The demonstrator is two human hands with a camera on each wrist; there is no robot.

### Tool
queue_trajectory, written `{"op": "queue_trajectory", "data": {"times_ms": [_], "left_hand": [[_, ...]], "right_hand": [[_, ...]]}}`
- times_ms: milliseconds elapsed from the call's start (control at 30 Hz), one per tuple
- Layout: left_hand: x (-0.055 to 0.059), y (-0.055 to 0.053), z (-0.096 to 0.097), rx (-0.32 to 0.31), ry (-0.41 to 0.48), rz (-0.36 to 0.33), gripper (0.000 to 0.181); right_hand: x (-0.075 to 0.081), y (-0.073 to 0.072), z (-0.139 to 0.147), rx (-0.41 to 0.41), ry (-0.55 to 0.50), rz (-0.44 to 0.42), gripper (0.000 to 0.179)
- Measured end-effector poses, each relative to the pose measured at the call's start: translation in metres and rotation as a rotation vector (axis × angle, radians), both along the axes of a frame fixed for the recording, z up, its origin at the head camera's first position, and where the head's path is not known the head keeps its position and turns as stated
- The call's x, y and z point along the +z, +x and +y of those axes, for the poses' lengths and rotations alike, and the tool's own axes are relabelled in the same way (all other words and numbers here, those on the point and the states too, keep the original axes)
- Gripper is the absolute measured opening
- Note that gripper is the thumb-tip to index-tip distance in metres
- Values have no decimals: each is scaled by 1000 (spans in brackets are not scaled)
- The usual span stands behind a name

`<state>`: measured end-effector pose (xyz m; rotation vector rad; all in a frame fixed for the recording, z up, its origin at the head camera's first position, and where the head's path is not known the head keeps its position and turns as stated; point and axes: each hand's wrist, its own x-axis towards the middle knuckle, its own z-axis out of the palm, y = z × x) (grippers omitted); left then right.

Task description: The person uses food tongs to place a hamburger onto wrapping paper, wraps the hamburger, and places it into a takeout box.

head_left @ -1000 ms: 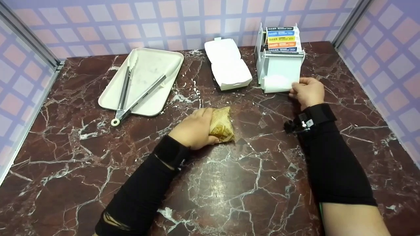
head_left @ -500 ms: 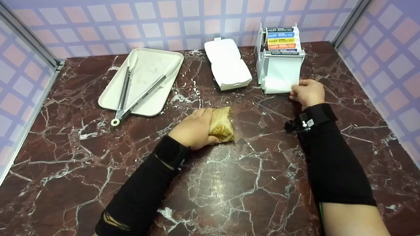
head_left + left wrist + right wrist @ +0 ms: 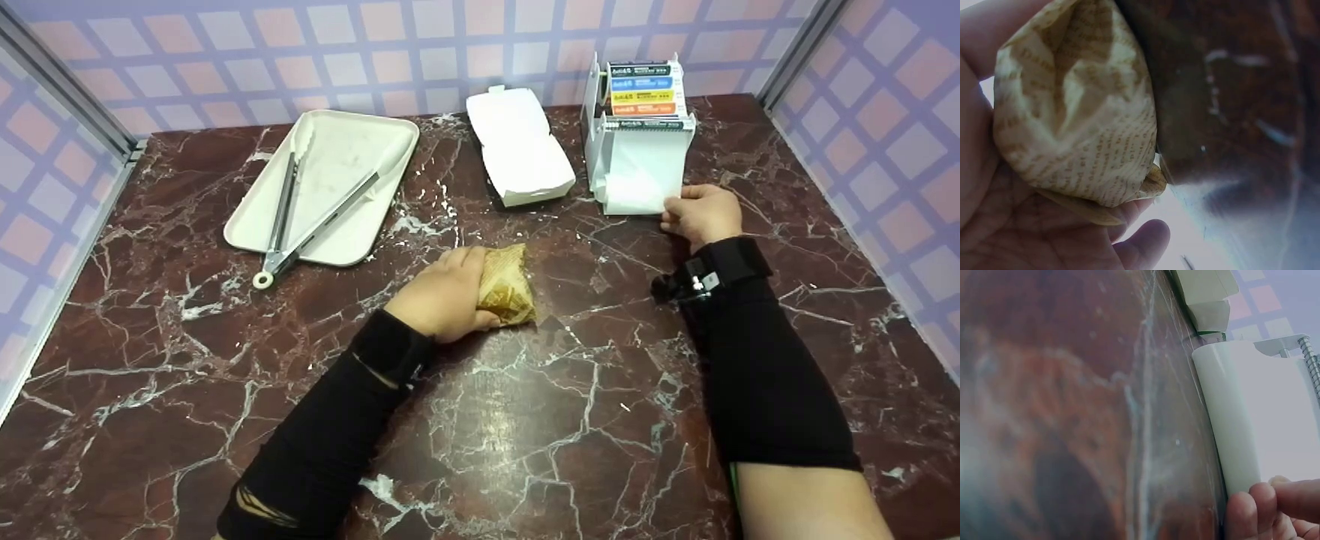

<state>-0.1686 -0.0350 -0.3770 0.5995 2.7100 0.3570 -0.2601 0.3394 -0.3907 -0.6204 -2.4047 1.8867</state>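
Observation:
My left hand (image 3: 442, 295) is around a small packet (image 3: 508, 285) wrapped in yellowish printed paper, low over the middle of the table. Close up in the left wrist view, the crumpled paper wrap (image 3: 1081, 112) lies against the palm, thumb at its lower side. At the back right stands a label dispenser (image 3: 596, 142) loaded with a roll of black, blue, yellow and orange labels (image 3: 643, 90). From its front a white backing strip (image 3: 651, 161) hangs and curls at the bottom. My right hand (image 3: 709, 214) pinches this strip's lower right edge, fingertips (image 3: 1264, 498) at the curl in the right wrist view.
A white clamshell box (image 3: 529, 161) stands open left of the dispenser. Farther left, tongs (image 3: 326, 223) lie spread across a cream tray (image 3: 352, 169). White crumbs are scattered between tray and box on the dark marbled table (image 3: 555, 450). Patterned walls (image 3: 420, 52) enclose the back and sides.
The label strip has advanced: a dark label has come forward to the dispenser's front edge. My right hand has shifted slightly down with the strip. The left hand and packet stay put.

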Motion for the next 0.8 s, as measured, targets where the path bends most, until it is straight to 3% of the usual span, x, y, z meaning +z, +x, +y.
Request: {"op": "queue_trajectory", "data": {"times_ms": [100, 267, 333, 467, 667, 800], "left_hand": [[1, 0, 0, -1, 8, 6, 109], [1, 1, -1, 5, 23, 8, 109], [1, 1, 0, 8, 28, 7, 109], [0, 1, -1, 11, 25, 0, 110], [1, 0, 0, 8, 20, -2, 110], [2, 0, 0, 8, 14, 3, 109]], "right_hand": [[4, 1, 1, -10, 47, 19, 50], [26, 2, -4, -53, 415, 124, 51], [37, -1, -13, -30, 583, 199, 47], [53, -12, -33, 94, 788, 312, 38], [62, -34, -45, 203, 1009, 324, 39], [64, -43, -46, 224, 1077, 298, 38]]}}
